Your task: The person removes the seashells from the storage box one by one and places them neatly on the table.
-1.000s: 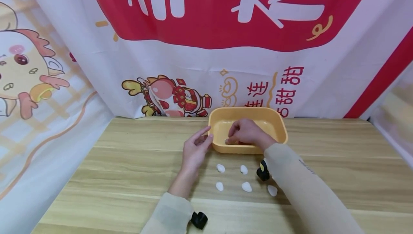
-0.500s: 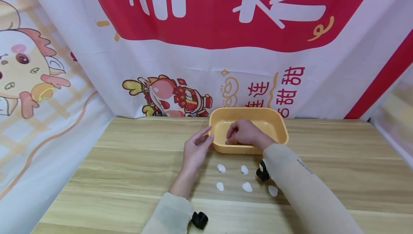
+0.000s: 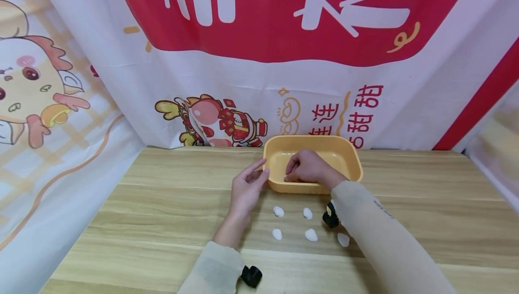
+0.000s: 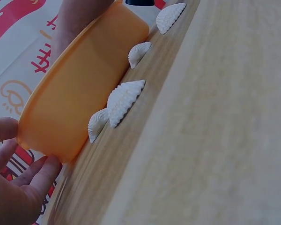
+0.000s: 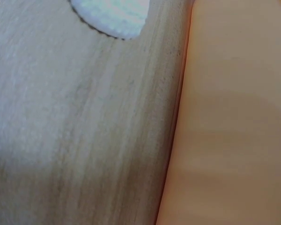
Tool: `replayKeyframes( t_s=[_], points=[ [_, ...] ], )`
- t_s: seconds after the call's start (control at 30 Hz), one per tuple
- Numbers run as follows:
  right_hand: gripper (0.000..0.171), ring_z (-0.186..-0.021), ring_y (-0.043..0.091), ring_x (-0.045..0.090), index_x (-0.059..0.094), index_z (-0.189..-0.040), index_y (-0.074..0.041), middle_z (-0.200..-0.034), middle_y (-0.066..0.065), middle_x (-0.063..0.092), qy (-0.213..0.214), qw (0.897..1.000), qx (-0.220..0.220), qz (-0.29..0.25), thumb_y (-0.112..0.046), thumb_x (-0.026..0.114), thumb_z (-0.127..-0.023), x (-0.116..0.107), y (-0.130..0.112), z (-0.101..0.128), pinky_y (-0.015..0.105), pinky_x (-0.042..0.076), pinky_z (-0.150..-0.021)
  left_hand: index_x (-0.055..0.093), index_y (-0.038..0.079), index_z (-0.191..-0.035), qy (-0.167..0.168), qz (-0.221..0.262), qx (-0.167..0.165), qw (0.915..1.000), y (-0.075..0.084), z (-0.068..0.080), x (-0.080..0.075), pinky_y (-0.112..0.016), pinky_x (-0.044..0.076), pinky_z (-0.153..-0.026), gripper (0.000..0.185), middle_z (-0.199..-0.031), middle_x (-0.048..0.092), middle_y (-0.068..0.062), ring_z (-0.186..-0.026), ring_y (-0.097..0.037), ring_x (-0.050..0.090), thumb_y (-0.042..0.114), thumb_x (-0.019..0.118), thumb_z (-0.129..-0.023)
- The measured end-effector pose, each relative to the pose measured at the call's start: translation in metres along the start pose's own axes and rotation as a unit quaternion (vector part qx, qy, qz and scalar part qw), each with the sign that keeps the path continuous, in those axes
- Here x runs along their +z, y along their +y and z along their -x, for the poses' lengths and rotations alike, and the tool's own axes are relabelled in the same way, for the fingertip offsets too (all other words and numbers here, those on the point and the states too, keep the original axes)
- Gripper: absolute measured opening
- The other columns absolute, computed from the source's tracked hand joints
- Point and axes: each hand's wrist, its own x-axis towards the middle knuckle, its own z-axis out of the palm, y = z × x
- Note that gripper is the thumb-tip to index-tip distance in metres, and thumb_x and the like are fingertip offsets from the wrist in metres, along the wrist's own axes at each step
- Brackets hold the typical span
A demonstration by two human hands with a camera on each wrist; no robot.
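Observation:
A yellow-orange plastic box (image 3: 277, 188) stands on the wooden table against the backdrop. My left hand (image 3: 245, 190) touches its left end from outside, fingertips resting on the wall; in the left wrist view its fingers (image 4: 46, 174) lie along the box's end. My right hand (image 3: 309, 167) is down inside the box, fingers curled together near the front wall, with a sliver of a small white seashell (image 3: 285, 177) at their tips, mostly hidden. In front of the box several white ribbed seashells (image 3: 311, 235) lie in two rows. The right wrist view does not show the right hand.
The printed cloth backdrop (image 3: 243, 73) rises right behind the box. One shell (image 3: 343, 240) lies close beside the right sleeve (image 3: 377, 222). Black wrist cameras (image 3: 251, 277) are on both arms. Wooden tabletop (image 3: 170, 222) extends to either side.
The white shell at the right fingertips, plainer a second ago, is now mostly covered. Both hands otherwise stay in place, and the view shifts very slightly.

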Motion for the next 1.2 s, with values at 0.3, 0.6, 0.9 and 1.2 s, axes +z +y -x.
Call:
replayKeyframes(
  t_s=[0.3, 0.6, 0.9, 1.2],
  points=[
    [0.009, -0.082, 0.017, 0.063, 0.079, -0.091, -0.011, -0.086, 0.004, 0.074, 0.000, 1.000, -0.008, -0.002, -0.014, 0.087, -0.090, 0.001, -0.001, 0.003, 0.026, 0.053, -0.073, 0.076, 0.026, -0.136, 0.001, -0.007, 0.001, 1.0000, 0.000, 0.002, 0.000, -0.030, 0.066, -0.098, 0.034, -0.131, 0.073, -0.011, -0.117, -0.019, 0.068, 0.021, 0.076, -0.102],
    [0.008, -0.083, 0.017, 0.064, 0.079, -0.091, -0.011, -0.086, 0.004, 0.074, 0.001, 1.000, -0.023, 0.009, -0.014, 0.086, -0.091, 0.000, -0.001, 0.001, 0.026, 0.054, -0.076, 0.076, 0.025, -0.135, 0.000, -0.004, 0.005, 1.0000, -0.001, 0.003, -0.001, -0.030, 0.066, -0.099, 0.033, -0.133, 0.072, -0.012, -0.119, -0.020, 0.068, 0.023, 0.076, -0.103],
    [0.007, -0.085, 0.019, 0.066, 0.080, -0.096, -0.012, -0.093, 0.004, 0.077, 0.004, 0.999, -0.002, -0.048, -0.017, 0.084, -0.093, -0.005, -0.003, 0.005, 0.026, 0.057, -0.074, 0.075, 0.026, -0.136, -0.004, -0.007, -0.002, 1.0000, 0.000, 0.002, 0.000, -0.029, 0.066, -0.099, 0.033, -0.134, 0.072, -0.011, -0.121, -0.021, 0.068, 0.022, 0.075, -0.103],
    [0.016, -0.086, 0.023, 0.073, 0.078, -0.105, -0.007, -0.103, 0.010, 0.078, 0.033, 0.992, 0.000, -0.120, -0.020, 0.082, -0.096, -0.017, -0.006, 0.011, 0.035, 0.065, -0.079, 0.075, 0.028, -0.136, -0.003, -0.010, -0.005, 0.9999, 0.002, 0.002, 0.000, -0.030, 0.065, -0.102, 0.033, -0.135, 0.072, -0.009, -0.123, -0.022, 0.068, 0.023, 0.074, -0.104]
  ],
)
